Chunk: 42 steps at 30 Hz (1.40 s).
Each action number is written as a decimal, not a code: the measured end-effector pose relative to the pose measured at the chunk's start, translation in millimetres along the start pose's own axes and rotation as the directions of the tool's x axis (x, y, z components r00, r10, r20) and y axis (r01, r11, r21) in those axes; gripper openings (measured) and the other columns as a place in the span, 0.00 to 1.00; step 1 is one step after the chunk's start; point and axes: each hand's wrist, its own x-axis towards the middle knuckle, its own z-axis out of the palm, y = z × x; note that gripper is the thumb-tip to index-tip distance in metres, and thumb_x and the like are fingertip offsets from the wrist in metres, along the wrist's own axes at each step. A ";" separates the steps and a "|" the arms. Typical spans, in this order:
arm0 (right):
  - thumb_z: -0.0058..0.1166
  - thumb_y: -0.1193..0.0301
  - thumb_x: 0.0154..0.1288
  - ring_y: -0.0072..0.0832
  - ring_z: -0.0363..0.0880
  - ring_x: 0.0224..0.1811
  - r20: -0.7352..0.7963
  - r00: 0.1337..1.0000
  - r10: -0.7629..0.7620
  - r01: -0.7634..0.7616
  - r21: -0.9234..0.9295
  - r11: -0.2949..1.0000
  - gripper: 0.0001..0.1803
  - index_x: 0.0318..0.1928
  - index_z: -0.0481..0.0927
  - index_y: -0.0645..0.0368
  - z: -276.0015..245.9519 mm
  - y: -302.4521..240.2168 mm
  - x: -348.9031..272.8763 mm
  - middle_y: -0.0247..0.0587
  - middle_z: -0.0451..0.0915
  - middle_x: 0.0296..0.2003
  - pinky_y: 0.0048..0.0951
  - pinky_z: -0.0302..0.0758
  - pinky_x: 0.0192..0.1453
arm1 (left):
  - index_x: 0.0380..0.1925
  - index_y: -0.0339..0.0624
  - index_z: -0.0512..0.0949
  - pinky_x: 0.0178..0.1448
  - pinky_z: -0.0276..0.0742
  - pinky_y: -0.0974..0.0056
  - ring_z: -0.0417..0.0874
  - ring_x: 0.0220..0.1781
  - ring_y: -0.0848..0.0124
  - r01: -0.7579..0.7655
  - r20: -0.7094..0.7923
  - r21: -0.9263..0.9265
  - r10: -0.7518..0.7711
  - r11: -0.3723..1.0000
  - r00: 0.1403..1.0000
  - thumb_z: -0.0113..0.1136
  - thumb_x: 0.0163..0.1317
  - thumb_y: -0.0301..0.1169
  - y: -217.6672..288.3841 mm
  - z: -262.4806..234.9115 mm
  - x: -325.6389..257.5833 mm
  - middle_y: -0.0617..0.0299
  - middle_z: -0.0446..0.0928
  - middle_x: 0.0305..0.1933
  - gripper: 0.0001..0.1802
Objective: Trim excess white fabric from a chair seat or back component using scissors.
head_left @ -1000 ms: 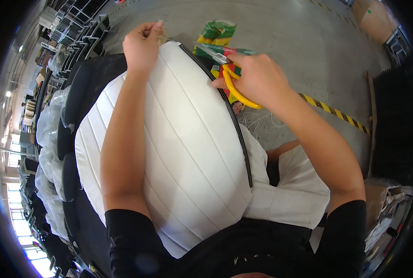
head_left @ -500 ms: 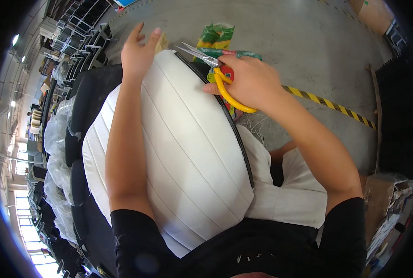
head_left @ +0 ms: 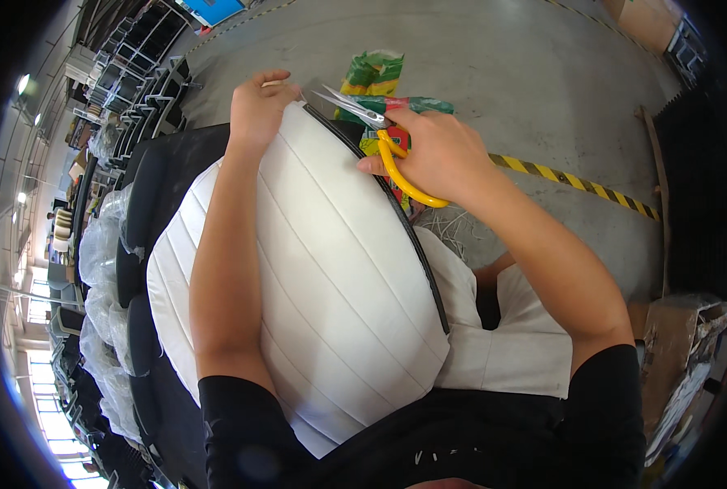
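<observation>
A white cover (head_left: 339, 236) with stitched parallel lines lies across my lap, a black strip (head_left: 408, 216) along its right edge. At the cover's far tip, my left hand (head_left: 259, 106) is closed, thumb and fingers drawn together; what they pinch is too small to make out. My right hand (head_left: 437, 151) grips scissors (head_left: 412, 191) with yellow handles over the black strip. Their metal blades are parted and point up-left toward the tip, with a gap between them and my left fingers.
Green and yellow bags (head_left: 371, 73) lie on the floor beyond the cover, near loose pale strings (head_left: 453, 228). Dark padded pieces (head_left: 139, 236) and clear plastic wrap (head_left: 102, 244) stand at left. A yellow-black floor stripe (head_left: 575, 183) and a cardboard box (head_left: 665, 334) are at right.
My left hand has come down to the cover's tip, and its spread fingers have closed. The scissors in my right hand have shifted only slightly.
</observation>
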 end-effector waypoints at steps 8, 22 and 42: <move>0.66 0.30 0.55 0.51 0.88 0.45 0.056 0.998 -0.041 0.046 -0.088 0.995 0.45 0.59 0.84 0.54 -8.3 -11.1 3.2 0.51 0.88 0.40 0.48 0.83 0.47 | 0.59 0.33 0.80 0.51 0.78 0.67 0.87 0.45 0.72 -0.053 -0.048 0.080 0.057 0.995 0.997 0.70 0.66 0.29 7.3 3.3 -5.9 0.54 0.90 0.41 0.22; 0.71 0.34 0.53 0.48 0.90 0.41 0.117 0.990 -0.076 0.075 0.013 0.997 0.38 0.39 0.88 0.62 -0.1 -25.6 33.9 0.51 0.88 0.33 0.45 0.85 0.46 | 0.60 0.38 0.80 0.49 0.76 0.69 0.83 0.41 0.77 -0.125 -0.049 0.159 0.134 0.979 0.990 0.70 0.68 0.31 17.8 6.2 -8.0 0.57 0.90 0.41 0.22; 0.55 0.42 0.77 0.15 0.68 0.21 0.386 0.718 0.580 -0.632 0.710 0.310 0.32 0.56 0.81 0.61 55.4 145.3 -208.3 0.29 0.72 0.25 0.21 0.66 0.24 | 0.52 0.38 0.86 0.71 0.72 0.51 0.79 0.67 0.49 -0.768 0.876 0.197 0.242 0.609 0.417 0.73 0.63 0.39 92.4 69.1 -90.1 0.48 0.84 0.58 0.21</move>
